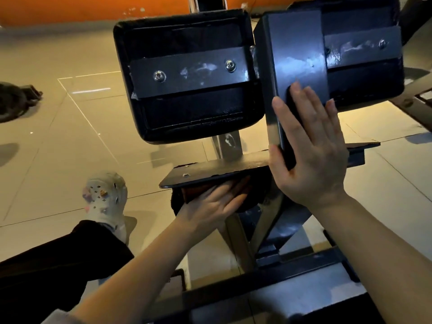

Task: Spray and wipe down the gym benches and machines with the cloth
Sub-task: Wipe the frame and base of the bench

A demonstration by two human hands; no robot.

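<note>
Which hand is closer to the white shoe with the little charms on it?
The left hand. It presses a dark cloth under the metal plate, just right of the white shoe. The right hand lies flat on the upright black bar, farther right.

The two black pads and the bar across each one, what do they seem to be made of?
The left pad and right pad look like soft black vinyl or leather upholstery, with rounded edges. Each bar looks like painted metal: flat, glossy, with shiny screws and white smears. The right hand lies flat on the metal upright.
</note>
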